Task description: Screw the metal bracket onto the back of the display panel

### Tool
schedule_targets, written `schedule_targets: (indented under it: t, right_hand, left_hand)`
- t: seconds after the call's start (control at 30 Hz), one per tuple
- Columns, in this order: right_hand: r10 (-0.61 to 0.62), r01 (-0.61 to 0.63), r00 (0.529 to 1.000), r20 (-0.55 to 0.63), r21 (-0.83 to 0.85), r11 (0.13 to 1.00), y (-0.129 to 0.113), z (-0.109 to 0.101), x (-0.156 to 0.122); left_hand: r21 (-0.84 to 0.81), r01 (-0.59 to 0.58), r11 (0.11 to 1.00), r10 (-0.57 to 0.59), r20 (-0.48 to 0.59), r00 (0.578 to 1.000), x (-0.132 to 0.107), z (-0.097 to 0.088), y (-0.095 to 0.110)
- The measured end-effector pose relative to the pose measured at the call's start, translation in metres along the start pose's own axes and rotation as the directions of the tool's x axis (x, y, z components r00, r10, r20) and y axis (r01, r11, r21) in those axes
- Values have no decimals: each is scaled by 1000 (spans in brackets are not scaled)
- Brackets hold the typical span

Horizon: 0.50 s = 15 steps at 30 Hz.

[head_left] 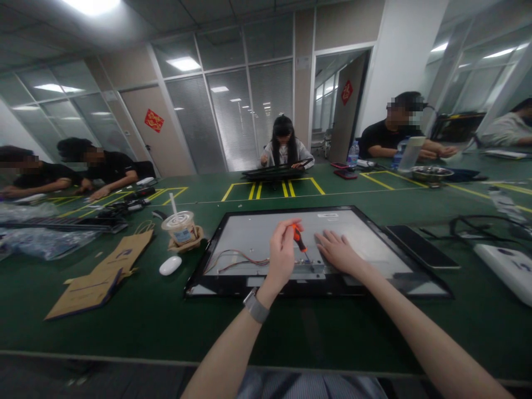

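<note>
A flat display panel (245,233) with a black frame lies on the green table in front of me, its grey metal back facing up. My left hand (283,249), with a watch on the wrist, grips an orange and black screwdriver (298,239). The screwdriver tilts, its shaft pointing down at a metal bracket (318,271) near the panel's front edge. To the right, my right hand (338,252) lies flat on the panel's back with its fingers stretched out. Thin red and black wires (245,257) run across the panel's left part.
Left of the panel are a lidded drink cup (182,228), a white mouse (170,266) and a brown paper bag (100,271). A black phone-like slab (421,245) and a white device (509,271) lie to the right. Several people sit around the table (158,327).
</note>
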State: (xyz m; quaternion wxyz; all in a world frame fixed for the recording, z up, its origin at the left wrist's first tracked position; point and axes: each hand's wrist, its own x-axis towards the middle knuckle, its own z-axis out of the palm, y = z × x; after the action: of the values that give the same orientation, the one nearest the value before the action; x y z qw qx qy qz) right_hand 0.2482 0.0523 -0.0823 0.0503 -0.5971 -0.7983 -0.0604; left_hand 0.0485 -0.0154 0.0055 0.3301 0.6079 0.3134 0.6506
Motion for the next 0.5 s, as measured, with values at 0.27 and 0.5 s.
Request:
schedule_targets:
  t: [0.27,0.5]
  right_hand:
    - [18,-17,1000,10,-8,1000,-1,1,1]
    - [9,-9,1000,12,-2,1000,0,-1,0]
  left_hand:
    - [99,-17,995,20,-36,999,1,-1,-2]
    - [-90,68,994,-72,-42,996,1,0,-7]
